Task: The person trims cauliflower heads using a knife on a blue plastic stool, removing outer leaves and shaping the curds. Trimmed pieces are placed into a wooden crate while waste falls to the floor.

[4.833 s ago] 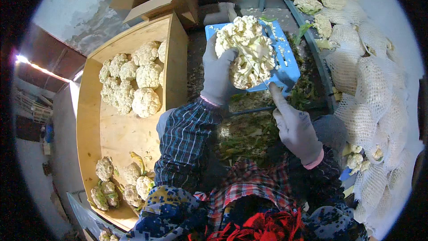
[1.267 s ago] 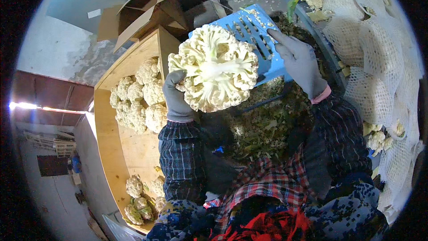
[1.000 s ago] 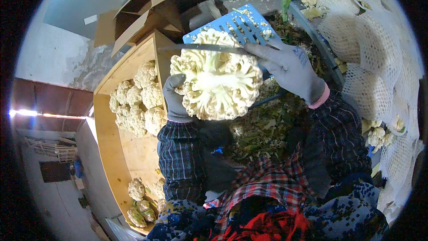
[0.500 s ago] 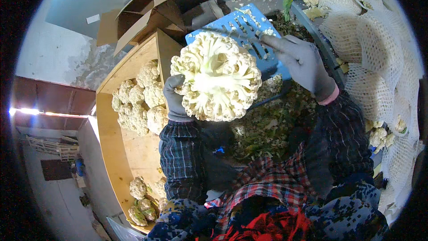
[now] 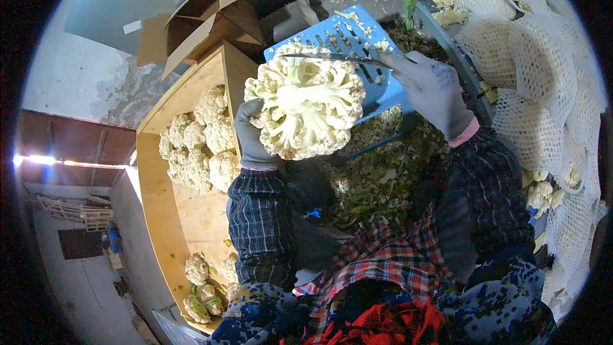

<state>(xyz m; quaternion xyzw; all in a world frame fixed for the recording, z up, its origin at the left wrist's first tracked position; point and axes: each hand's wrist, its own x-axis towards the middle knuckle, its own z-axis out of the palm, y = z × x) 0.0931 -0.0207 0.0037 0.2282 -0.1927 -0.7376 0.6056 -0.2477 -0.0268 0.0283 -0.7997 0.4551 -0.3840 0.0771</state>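
Observation:
A large cauliflower head (image 5: 306, 105) is held up in my gloved left hand (image 5: 253, 135), its pale cut stem side facing me. The fingers of that hand wrap its left edge. In my right hand (image 5: 428, 86), also gloved in grey, is a knife (image 5: 345, 57); its handle is mostly hidden by the fingers. The long thin blade points left and lies across the upper part of the cauliflower. Behind both sits an upturned blue plastic crate (image 5: 365, 25) with slots, sprinkled with small cauliflower crumbs.
On the left, a wooden bin (image 5: 185, 211) holds several cauliflower heads (image 5: 204, 131). An open cardboard box (image 5: 211, 19) stands behind it. White mesh sacks (image 5: 536, 89) of cauliflower line the right side, past a metal rail (image 5: 456, 45). Leafy trimmings (image 5: 377, 185) lie below my hands.
The knife blade, blurred above the cauliflower before, now lies across its upper part. The cauliflower has tilted and shifted slightly up and left. My right hand has moved a little left.

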